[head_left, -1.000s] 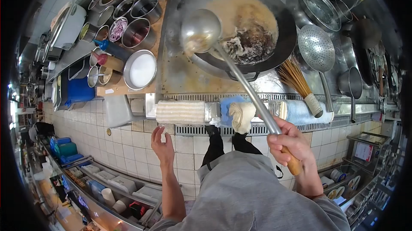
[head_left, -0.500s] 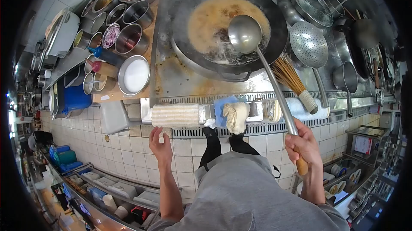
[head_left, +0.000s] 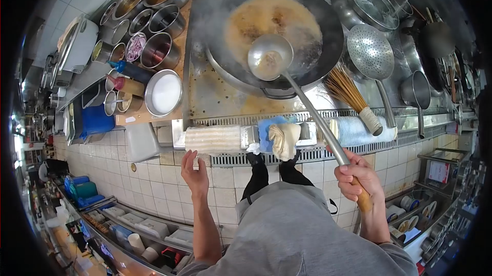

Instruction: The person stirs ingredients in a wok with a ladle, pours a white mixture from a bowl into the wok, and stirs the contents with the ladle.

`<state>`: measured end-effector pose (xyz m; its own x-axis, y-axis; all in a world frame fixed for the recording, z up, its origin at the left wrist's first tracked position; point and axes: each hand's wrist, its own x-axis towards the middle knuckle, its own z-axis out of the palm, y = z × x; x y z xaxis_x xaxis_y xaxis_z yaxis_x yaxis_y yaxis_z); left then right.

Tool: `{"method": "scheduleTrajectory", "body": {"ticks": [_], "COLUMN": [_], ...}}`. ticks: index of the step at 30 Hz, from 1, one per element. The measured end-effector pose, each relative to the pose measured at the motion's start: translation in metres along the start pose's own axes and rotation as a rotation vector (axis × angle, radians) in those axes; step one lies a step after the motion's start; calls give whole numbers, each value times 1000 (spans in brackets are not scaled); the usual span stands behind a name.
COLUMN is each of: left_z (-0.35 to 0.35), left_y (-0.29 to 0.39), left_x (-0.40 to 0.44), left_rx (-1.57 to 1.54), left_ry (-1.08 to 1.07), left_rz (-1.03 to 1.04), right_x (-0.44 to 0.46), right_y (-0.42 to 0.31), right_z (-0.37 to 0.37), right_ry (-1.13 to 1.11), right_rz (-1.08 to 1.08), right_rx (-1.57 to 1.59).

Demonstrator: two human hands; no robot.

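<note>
My right hand (head_left: 360,176) is wrapped round the wooden end of a long-handled metal ladle (head_left: 312,107). The ladle's bowl hangs over the near part of a large black wok (head_left: 332,45), and brownish liquid shows inside the bowl. Foamy, steaming tan broth (head_left: 256,17) fills much of the wok. Empty, with fingers loosely curled and apart, my left hand (head_left: 195,172) hovers in front of the counter edge near a striped folded towel (head_left: 212,139).
Right of the wok lie a bamboo brush (head_left: 351,96) and a perforated skimmer (head_left: 371,53). Metal containers, squeeze bottles (head_left: 136,72) and a bowl of white contents (head_left: 164,93) crowd the left side. Cloths (head_left: 283,140) hang on the front rail. Behind me runs a low shelf (head_left: 154,227).
The ladle's bowl has swung left and toward me, turning from its rounded underside to its open side, now with liquid in it. My left hand stays nearly in place.
</note>
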<state>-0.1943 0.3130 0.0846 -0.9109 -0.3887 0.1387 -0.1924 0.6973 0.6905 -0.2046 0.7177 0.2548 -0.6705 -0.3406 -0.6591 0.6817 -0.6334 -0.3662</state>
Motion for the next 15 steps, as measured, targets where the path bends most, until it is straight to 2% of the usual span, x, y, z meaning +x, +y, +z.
{"method": "scheduleTrajectory", "body": {"ticks": [4, 6, 8, 10, 15], "left_z": [-6, -7, -7, -6, -8], "left_y": [-5, -6, -5, -2, -2], "left_x": [-4, -5, -6, -6, -6], "left_rx": [61, 66, 60, 54, 55], "left_ry": [20, 27, 28, 29, 39], "left_rz": [15, 23, 27, 32, 35], "right_x": [-2, 1, 4, 6, 8], "right_y": [4, 3, 3, 3, 7], "right_z": [17, 23, 32, 38, 37], "right_ry": [-24, -158, -167, -164, -158], "right_rz": [53, 71, 69, 87, -13], "right_rx": [-46, -192, -270, -499, -660]}}
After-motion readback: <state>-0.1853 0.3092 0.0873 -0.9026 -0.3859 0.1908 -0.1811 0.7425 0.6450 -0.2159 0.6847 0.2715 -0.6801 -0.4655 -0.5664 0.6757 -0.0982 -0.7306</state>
